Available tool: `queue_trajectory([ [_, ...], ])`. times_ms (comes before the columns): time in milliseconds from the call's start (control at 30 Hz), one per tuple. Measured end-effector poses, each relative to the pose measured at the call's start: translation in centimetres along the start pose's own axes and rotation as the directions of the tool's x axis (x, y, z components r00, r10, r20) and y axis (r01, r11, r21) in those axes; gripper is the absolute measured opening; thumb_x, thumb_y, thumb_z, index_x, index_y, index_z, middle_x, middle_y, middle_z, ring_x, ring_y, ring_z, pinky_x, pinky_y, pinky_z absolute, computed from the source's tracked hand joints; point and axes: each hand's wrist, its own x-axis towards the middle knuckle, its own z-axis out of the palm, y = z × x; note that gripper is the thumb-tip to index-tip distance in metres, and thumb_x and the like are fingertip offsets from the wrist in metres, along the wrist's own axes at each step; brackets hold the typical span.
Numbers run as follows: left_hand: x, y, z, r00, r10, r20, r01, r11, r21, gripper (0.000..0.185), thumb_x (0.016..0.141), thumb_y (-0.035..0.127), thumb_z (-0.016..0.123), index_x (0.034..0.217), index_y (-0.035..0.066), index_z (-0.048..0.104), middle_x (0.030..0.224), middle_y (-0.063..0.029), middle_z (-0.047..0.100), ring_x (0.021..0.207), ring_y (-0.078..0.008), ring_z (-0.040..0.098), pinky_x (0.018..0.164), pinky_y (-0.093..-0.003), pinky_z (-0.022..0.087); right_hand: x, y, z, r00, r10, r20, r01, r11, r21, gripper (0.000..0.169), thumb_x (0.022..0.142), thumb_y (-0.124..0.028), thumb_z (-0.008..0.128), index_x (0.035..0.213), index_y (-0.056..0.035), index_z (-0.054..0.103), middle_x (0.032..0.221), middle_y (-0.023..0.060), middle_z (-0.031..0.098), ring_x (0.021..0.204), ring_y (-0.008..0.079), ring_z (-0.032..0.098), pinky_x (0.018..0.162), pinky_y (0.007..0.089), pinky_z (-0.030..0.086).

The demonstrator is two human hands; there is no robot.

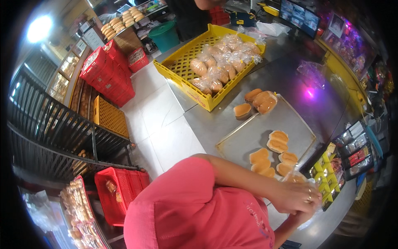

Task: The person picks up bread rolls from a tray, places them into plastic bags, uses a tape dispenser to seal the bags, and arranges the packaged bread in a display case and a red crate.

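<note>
Beside the tray, my left hand [293,196] is closed on a clear plastic bag [312,183] with bread rolls [295,178] in it. Just below it, my right hand [302,215] is at the same bag, its fingers partly hidden by my left. Several joined bread rolls [261,162] lie loose on a metal baking tray [261,133]. At the tray's far corner rests a bagged pack of rolls [265,102], with a loose roll [242,110] near it. A yellow plastic crate [186,90] holds many bagged rolls [217,68].
The steel table [202,121] carries the crate and tray. A yellow sectioned holder [325,177] stands near my hands. Red crates [108,77], a black rack [62,124] and a green bin [164,36] stand across the floor. Another person [189,15] is beyond the yellow crate.
</note>
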Motion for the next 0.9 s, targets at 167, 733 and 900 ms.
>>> queue_trajectory([
  [167,-2.7,0.7,-4.6,0.997,0.013,0.076,-0.043,0.918,0.395,0.052,0.076,0.009,0.065,0.124,0.023,0.052,0.140,-0.0164,0.041,0.127,-0.0482,0.041,0.093,-0.0636,0.038,-0.2,-2.5,2.0,0.985,0.086,0.151,-0.099,0.992,0.081,0.043,0.104,-0.029,0.035,0.133,-0.0011,0.048,0.128,0.0155,0.056,0.115,0.0271,0.057,0.098,0.0425,0.047],
  [733,0.7,-0.7,2.1,0.978,0.156,0.138,-0.141,0.983,-0.116,0.080,0.068,0.012,0.084,0.138,0.015,0.046,0.141,-0.0227,0.036,0.125,-0.0388,0.047,0.103,-0.0408,0.042,-5.6,-0.1,-4.5,0.911,0.056,-0.409,0.017,0.985,0.171,0.031,0.097,-0.021,0.053,0.120,0.0001,0.056,0.110,0.0122,0.064,0.097,0.0238,0.065,0.083,0.0365,0.055],
  [900,1.5,-2.1,5.7,0.753,-0.550,0.360,0.654,0.567,-0.502,0.082,0.072,0.035,0.082,0.136,0.006,0.040,0.121,-0.0205,0.055,0.120,-0.0323,0.052,0.094,-0.0420,0.047,-7.0,-3.7,-0.5,0.777,-0.446,-0.445,0.360,0.894,-0.267,0.036,0.102,-0.023,0.043,0.119,0.0037,0.059,0.110,0.0126,0.065,0.097,0.0218,0.064,0.092,0.0328,0.048],
])
